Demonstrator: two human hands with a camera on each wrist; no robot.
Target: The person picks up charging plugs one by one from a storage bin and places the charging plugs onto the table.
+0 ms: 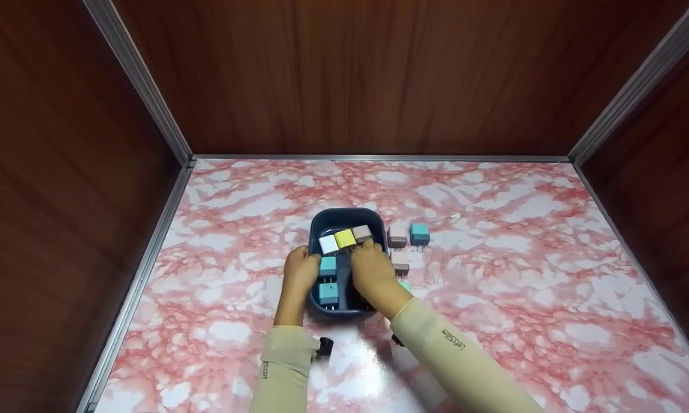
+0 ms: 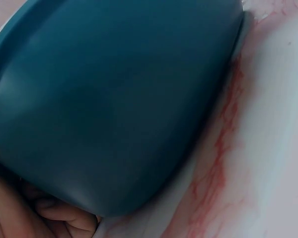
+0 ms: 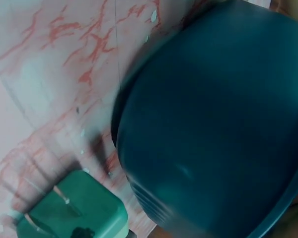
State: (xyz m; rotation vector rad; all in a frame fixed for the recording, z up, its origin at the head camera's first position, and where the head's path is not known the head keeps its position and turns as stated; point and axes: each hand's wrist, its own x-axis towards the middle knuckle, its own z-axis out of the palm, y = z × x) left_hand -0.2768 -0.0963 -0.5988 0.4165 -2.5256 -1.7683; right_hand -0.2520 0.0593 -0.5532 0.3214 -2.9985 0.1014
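Note:
A dark blue plastic bin [image 1: 347, 311] stands on the table. My left hand [image 1: 300, 269] grips its left rim, with curled fingers [image 2: 64, 215] against the outer wall in the left wrist view. Over the bin's right side, my right hand [image 1: 374, 275] reaches in, fingers bent down at a beige plug charger [image 1: 361, 233]; whether it pinches the charger is hidden. Beside that charger sit a yellow charger [image 1: 345, 238] and a white charger [image 1: 329, 245]. Two teal chargers, one nearer the back [image 1: 327, 266] and one nearer the front [image 1: 329, 293], lie along the left wall.
Outside the bin's right wall lie two pink chargers [image 1: 397, 236], a teal charger [image 1: 419, 233] and a green charger [image 3: 79, 208], partly behind my right wrist in the head view. Brown panels [image 1: 378, 80] enclose the marbled table [image 1: 522, 275] at back and sides.

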